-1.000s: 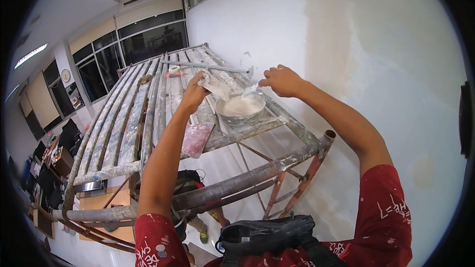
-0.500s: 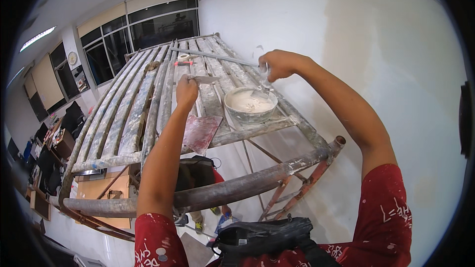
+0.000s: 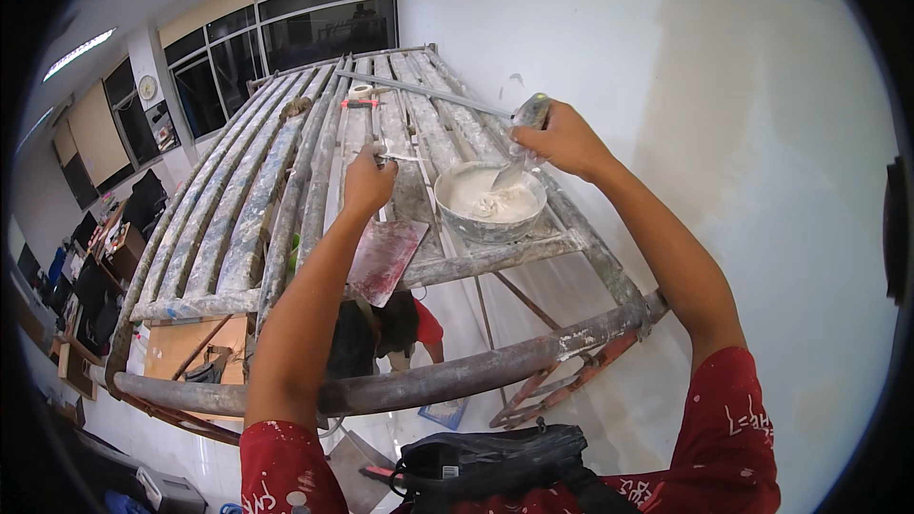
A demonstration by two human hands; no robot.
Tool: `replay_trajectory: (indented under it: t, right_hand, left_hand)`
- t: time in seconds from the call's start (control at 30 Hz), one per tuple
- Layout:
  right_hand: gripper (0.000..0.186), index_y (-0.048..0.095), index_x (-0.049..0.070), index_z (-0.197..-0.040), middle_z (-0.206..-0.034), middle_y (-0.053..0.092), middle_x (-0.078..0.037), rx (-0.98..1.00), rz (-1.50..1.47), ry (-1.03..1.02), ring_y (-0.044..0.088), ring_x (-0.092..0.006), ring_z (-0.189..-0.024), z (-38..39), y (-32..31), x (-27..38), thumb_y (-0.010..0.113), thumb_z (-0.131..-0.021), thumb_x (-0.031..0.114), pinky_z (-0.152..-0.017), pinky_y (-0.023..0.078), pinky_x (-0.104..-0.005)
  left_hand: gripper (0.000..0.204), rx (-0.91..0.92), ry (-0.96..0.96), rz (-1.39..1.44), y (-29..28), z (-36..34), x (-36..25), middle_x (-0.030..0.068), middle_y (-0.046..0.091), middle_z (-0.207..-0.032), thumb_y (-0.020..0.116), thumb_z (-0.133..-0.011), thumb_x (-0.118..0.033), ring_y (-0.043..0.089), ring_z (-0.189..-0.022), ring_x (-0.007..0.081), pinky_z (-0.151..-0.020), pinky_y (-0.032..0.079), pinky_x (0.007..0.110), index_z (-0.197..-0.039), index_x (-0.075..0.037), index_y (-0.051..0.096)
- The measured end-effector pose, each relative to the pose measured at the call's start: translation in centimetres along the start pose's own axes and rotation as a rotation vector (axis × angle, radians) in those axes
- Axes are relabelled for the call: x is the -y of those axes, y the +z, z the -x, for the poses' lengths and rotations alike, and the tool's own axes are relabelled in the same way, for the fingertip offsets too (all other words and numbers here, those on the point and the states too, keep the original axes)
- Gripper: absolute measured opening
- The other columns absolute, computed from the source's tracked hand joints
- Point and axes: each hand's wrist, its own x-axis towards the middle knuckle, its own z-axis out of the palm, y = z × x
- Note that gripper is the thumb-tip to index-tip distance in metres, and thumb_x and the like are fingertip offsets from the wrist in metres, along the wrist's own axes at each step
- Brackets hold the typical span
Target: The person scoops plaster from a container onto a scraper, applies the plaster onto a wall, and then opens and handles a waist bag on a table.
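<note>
Below and left of the right hand (image 3: 568, 143), clamped on a putty knife (image 3: 511, 174) dipped in white paste (image 3: 473, 196): one bowl (image 3: 487, 230), now clear of the thin scraper (image 3: 405, 157) closed in the left hand (image 3: 369, 181), at its rim a second ago; apparently one blade working.

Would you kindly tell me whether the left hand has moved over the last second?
Yes, the left hand has moved leftward, away from the bowl of white paste standing on the slatted scaffold platform.

Left hand (image 3: 369, 181) curled tight, arm (image 3: 307, 319) extended; right hand (image 3: 566, 140) gripping, elbow (image 3: 712, 328) bent.
</note>
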Motion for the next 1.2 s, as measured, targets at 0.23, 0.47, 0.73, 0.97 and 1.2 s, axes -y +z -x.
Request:
replay_trajectory:
  t: [0.23,0.47,0.73,0.97,1.2]
  right_hand:
    - [0.041,0.064,-0.007,-0.093,-0.073,0.064,-0.015,0.011,0.032,0.036,0.063,-0.0213,-0.071,1.4,1.0,-1.1,0.064,-0.074,0.029,-0.068,0.049,-0.036]
    - [0.041,0.064,-0.007,-0.093,-0.076,0.066,-0.018,-0.03,-0.077,0.032,0.064,-0.0249,-0.071,1.1,1.4,-1.9,0.065,-0.073,0.028,-0.071,0.051,-0.0366]
    - [0.026,0.061,-0.001,-0.085,-0.068,0.06,-0.006,-0.041,-0.046,-0.027,0.055,-0.0124,-0.058,1.0,2.3,-2.4,0.067,-0.083,0.024,-0.057,0.047,-0.0304]
    - [0.04,0.063,-0.007,-0.093,-0.075,0.066,-0.013,-0.117,-0.084,0.013,0.063,-0.0237,-0.07,1.2,1.1,-2.5,0.067,-0.078,0.031,-0.069,0.05,-0.0356]
    - [0.039,0.062,-0.006,-0.096,-0.077,0.066,-0.013,-0.169,-0.118,-0.022,0.061,-0.0188,-0.072,1.2,3.0,-2.9,0.067,-0.08,0.029,-0.07,0.049,-0.0346]
  left_hand:
    - [0.048,0.113,0.036,-0.113,0.6,0.6,0.9,0.0275,0.067,-0.101,0.065,-0.078,-0.021,0.065,-0.097,0.0397,-0.087,0.05,0.043,-0.119,0.004,0.056]
    - [0.05,0.176,-0.098,-0.008,1.1,0.2,0.2,0.0192,0.067,-0.093,0.066,-0.081,-0.028,0.065,-0.084,0.0258,-0.078,0.05,0.036,-0.116,0.007,0.058]
    - [0.044,0.218,-0.082,-0.027,1.3,-0.2,1.8,0.0173,0.068,-0.091,0.069,-0.082,-0.023,0.065,-0.081,0.0237,-0.077,0.05,0.035,-0.113,0.007,0.059]
    - [0.041,0.279,-0.195,0.002,1.2,-0.4,2.8,0.0233,0.067,-0.101,0.063,-0.082,-0.02,0.066,-0.09,0.0326,-0.081,0.052,0.039,-0.114,0.005,0.059]
    - [0.03,0.269,-0.308,0.262,1.5,-0.8,3.7,0.0109,0.062,-0.085,0.051,-0.092,-0.013,0.062,-0.068,0.018,-0.059,0.057,0.032,-0.116,0.004,0.054]
